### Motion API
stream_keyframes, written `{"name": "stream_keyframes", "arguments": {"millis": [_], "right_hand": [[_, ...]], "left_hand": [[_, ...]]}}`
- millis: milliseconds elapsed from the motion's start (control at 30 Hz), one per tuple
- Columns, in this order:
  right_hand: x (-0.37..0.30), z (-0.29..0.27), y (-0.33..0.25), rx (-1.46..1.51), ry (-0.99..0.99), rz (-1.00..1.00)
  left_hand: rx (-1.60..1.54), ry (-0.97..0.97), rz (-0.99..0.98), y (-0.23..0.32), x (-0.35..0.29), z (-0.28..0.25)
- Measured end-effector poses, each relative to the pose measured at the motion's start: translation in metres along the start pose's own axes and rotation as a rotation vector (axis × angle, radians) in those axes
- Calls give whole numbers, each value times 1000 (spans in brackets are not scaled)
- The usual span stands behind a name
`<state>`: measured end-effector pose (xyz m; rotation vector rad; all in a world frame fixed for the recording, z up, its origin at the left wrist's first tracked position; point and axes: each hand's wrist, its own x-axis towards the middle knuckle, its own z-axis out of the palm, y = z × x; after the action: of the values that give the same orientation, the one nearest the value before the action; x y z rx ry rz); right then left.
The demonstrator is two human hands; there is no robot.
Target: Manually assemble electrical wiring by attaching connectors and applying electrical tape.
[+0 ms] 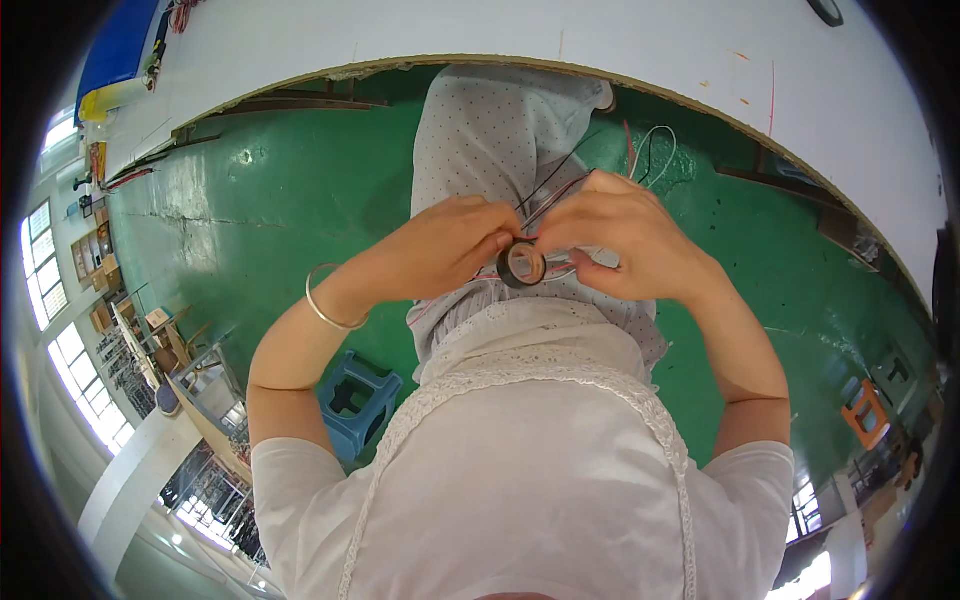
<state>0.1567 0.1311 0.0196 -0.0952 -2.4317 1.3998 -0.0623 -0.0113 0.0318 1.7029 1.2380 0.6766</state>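
Over my lap, a roll of black tape [506, 272] with a pale core hangs between my two hands. The fingers of my left hand [462, 245] are closed at the roll's upper left edge, and a bracelet circles that wrist. My right hand [628, 235] is closed in a pinch on thin wires [545, 206], just right of the roll. Red, black and pale strands run past the fingers, and some loop out beyond the right hand. The exact spot where tape and wires meet is hidden by my fingertips.
A white tabletop [480, 28] curves across the far side, its rough edge beyond my knees. A blue plastic stool [357, 405] stands at my left on the green floor [270, 230]. An orange stool [866, 414] is farther off at right. Shelves and cluttered benches line the left.
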Motion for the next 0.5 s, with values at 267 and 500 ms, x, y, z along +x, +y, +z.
{"name": "stream_keyframes", "arguments": {"millis": [267,500], "right_hand": [[12,17,-15,430,35,749],[28,48,-3,826,140,993]], "left_hand": [[505,285,-38,27,12,9],[622,374,86,7,7,21]]}}
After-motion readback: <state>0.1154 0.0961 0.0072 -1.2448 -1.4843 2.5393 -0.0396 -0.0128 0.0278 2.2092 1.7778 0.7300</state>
